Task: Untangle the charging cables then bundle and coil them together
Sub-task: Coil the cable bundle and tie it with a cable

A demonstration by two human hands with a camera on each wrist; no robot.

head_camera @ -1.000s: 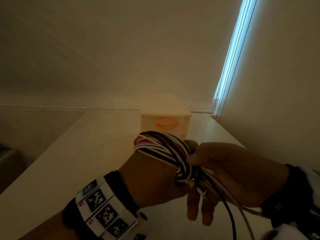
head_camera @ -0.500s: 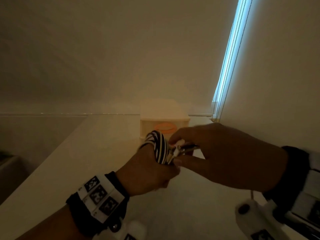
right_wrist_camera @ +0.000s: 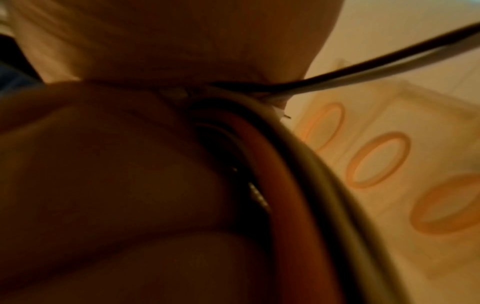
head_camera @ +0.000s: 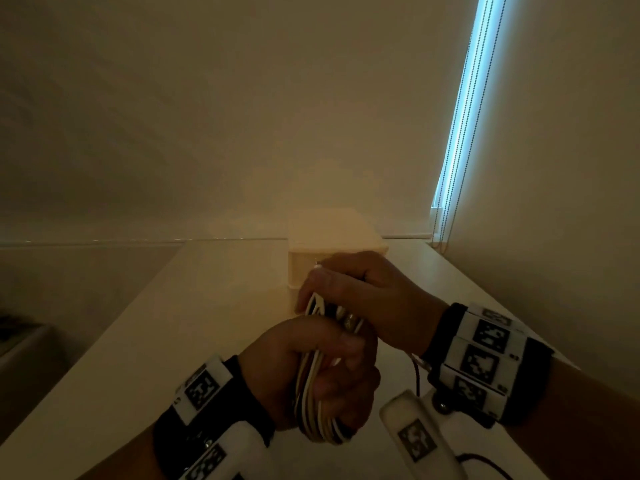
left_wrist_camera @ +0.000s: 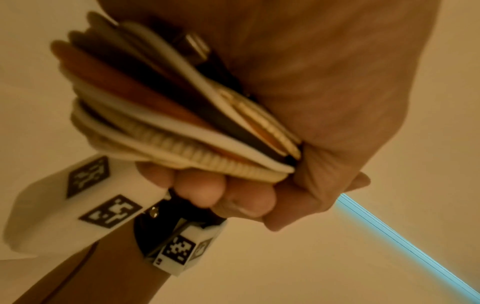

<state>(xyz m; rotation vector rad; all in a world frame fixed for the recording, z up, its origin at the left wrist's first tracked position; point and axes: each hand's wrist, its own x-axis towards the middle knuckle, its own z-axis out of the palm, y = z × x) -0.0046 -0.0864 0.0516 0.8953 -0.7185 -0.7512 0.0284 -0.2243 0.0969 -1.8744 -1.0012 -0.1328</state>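
Note:
A coiled bundle of charging cables (head_camera: 313, 407), in white, black, orange and a ribbed cream, hangs above the table between both hands. My left hand (head_camera: 323, 368) grips the lower part of the coil in a fist. Just above it, my right hand (head_camera: 341, 289) is curled over the top of the coil. In the left wrist view the cable bundle (left_wrist_camera: 187, 121) fans out with a metal plug (left_wrist_camera: 196, 46) at its top. The right wrist view shows the cable bundle (right_wrist_camera: 291, 185) pressed against the fingers, with two strands (right_wrist_camera: 376, 61) leading away.
A cream drawer box (head_camera: 337, 244) with orange ring handles (right_wrist_camera: 378, 159) stands on the white table (head_camera: 173, 341) right behind the hands. A wall runs along the right. Blind cords (head_camera: 460, 116) hang by a bright window slit.
The coil has turned from lying over my left hand to standing upright in its fist. My right hand has moved from the loose ends onto the top of the coil.

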